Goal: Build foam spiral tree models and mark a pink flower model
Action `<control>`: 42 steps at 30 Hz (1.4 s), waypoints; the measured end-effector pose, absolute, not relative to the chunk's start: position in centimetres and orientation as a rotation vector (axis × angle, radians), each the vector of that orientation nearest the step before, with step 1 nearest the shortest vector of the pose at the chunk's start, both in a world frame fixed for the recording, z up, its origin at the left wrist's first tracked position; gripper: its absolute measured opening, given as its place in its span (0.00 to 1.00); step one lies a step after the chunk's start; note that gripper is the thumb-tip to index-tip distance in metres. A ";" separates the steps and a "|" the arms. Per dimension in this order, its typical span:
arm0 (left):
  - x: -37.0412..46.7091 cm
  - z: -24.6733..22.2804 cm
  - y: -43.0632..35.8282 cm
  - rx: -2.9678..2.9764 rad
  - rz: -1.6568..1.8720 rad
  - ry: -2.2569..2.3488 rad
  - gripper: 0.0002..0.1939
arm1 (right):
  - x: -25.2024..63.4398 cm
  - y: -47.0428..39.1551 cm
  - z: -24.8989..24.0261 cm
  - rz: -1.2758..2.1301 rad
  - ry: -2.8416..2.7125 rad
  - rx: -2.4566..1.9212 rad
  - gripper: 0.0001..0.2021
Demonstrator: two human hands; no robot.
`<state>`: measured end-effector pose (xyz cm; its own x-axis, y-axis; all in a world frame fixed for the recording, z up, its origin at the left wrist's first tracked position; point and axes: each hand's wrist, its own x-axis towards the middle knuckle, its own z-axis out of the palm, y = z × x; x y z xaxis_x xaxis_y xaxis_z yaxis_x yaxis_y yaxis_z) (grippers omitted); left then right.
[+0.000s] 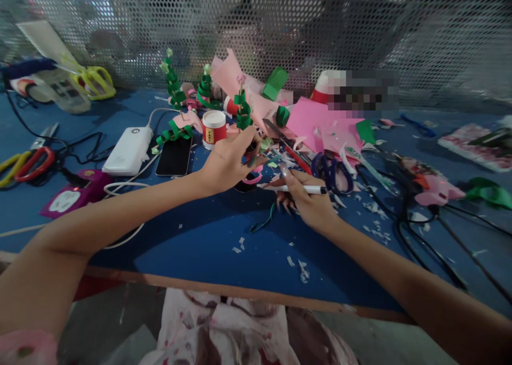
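Craft workspace, type of building indeterminate. The blue-topped bench, backed by a perforated metal screen, carries pink paper sheets, scattered paper clippings, scissors with red and yellow handles, and coiled green paper ornaments.

From head height on the near side of the tabletop, we look forward and down across it, close above the left hand and right hand; our view spans from the lap below its front edge to the mesh panel behind it.
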<state>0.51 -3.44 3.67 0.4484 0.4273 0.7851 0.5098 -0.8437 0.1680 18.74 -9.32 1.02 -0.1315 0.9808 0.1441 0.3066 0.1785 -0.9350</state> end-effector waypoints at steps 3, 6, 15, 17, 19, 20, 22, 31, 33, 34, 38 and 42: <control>0.5 3.7 -3.4 -2.587 -1.374 -0.835 0.11 | 18.8 -9.3 1.0 1.024 -1.623 -1.254 0.24; 0.5 3.7 -3.5 -2.587 -1.370 -0.829 0.11 | 18.8 -9.3 0.9 1.022 -1.602 -1.261 0.23; 0.6 3.5 -3.5 -2.603 -1.375 -0.847 0.10 | 18.9 -9.2 0.8 1.028 -1.591 -1.270 0.23; 0.6 3.6 -3.5 -2.593 -1.370 -0.858 0.10 | 18.9 -9.3 0.8 1.020 -1.583 -1.269 0.24; 0.6 3.6 -3.5 -2.593 -1.366 -0.864 0.11 | 18.8 -9.3 0.9 1.011 -1.602 -1.262 0.24; 0.6 3.6 -3.5 -2.596 -1.364 -0.868 0.11 | 18.8 -9.3 1.0 1.010 -1.619 -1.256 0.25; 0.6 3.7 -3.5 -2.599 -1.357 -0.879 0.11 | 18.8 -9.4 1.1 1.007 -1.644 -1.248 0.25; 0.5 3.6 -3.4 -2.600 -1.374 -0.871 0.11 | 18.8 -9.2 1.0 0.995 -1.650 -1.196 0.25; 0.5 3.6 -3.4 -2.604 -1.380 -0.863 0.11 | 18.7 -9.2 1.0 1.019 -1.652 -1.202 0.25; 0.6 3.6 -3.4 -2.602 -1.384 -0.857 0.11 | 18.7 -9.2 0.9 1.026 -1.655 -1.206 0.25; 0.6 3.6 -3.5 -2.583 -1.377 -0.850 0.11 | 18.8 -9.2 0.9 1.004 -1.651 -1.224 0.25; 0.6 3.6 -3.5 -2.606 -1.384 -0.855 0.11 | 18.7 -9.3 1.0 1.017 -1.650 -1.225 0.25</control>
